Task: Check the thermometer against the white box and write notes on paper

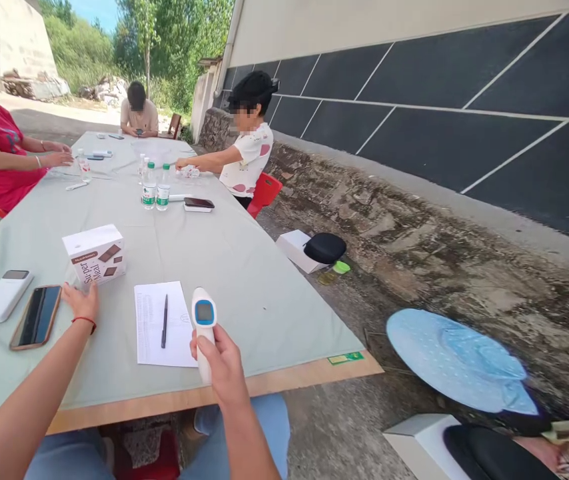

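Note:
A white infrared thermometer with a blue-framed display is gripped in my right hand, upright above the front edge of the table. My left hand, a red string at its wrist, reaches to the near lower corner of a white and brown meal box. Its fingers are spread; whether they press on the box I cannot tell. Left of that hand lies a phone in a brown case, beside a white power bank. Between my hands a black pen rests on a printed sheet.
Green-capped water bottles stand mid-table near a dark phone on a white block. Three people sit around the cloth-covered table. On the ground to the right are a blue hat, white boxes and black cases.

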